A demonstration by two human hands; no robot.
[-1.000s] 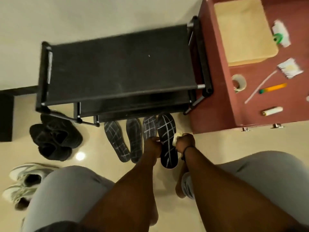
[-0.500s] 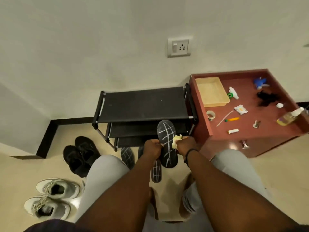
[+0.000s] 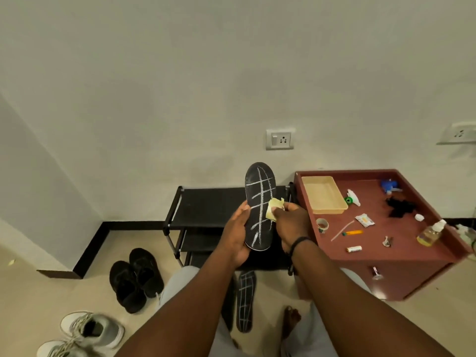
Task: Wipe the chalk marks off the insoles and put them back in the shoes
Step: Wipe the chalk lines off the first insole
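Note:
A black insole (image 3: 258, 202) crossed with white chalk lines stands upright in front of me. My left hand (image 3: 235, 233) grips its lower left edge and heel. My right hand (image 3: 291, 224) pinches a small pale yellow cloth (image 3: 352, 211) against the insole's right edge. Another chalk-marked insole (image 3: 246, 300) lies on the floor between my knees. A pair of black shoes (image 3: 136, 278) sits on the floor to the left, and a pair of white sneakers (image 3: 87, 331) at the bottom left.
A black shoe rack (image 3: 203, 210) stands against the wall behind the insole. To the right is a red-brown cabinet (image 3: 401, 256) carrying a beige tray (image 3: 323, 194), a tape roll (image 3: 322, 224), a bottle (image 3: 431, 233) and small items.
The insole has been lifted from the floor up to chest height with both hands on it, and my head has tilted up, showing more wall.

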